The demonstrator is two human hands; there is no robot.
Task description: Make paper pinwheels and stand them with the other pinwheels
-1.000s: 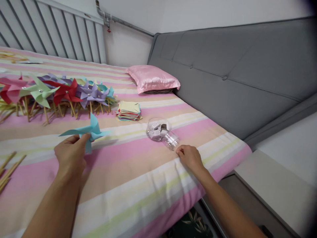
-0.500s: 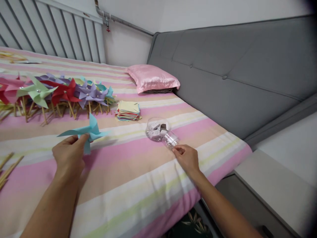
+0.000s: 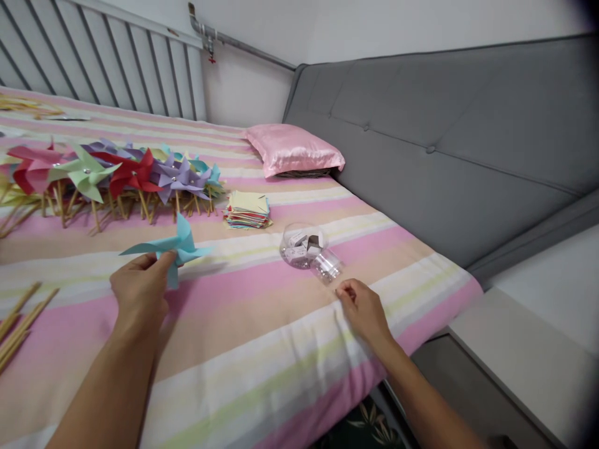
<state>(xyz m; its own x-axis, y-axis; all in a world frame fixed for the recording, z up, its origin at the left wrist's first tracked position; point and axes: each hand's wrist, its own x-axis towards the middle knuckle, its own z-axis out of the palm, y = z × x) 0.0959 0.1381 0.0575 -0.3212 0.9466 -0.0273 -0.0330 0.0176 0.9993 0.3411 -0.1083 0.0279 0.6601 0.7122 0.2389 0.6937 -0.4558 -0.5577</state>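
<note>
Right hand [image 3: 365,310] eases slightly back from clear jar [image 3: 329,265], fingertips together, contents unclear; left hand [image 3: 140,288] pinches blue paper pinwheel [image 3: 185,244] over striped bedsheet [image 3: 210,333], grey headboard [image 3: 421,112] beyond.

A striped sheet [image 3: 210,337] bears pinwheels [image 3: 134,174], sticks [image 3: 29,322], stacked paper [image 3: 248,206] and clear containers [image 3: 299,254].

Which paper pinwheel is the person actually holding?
The light-blue pinwheel in the left hand; the other pinwheels sit bunched together on the striped bedspread.

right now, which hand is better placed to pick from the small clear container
Probably the right hand: it is right beside the small clear container, while the left hand is farther off, holding a blue pinwheel.
</note>
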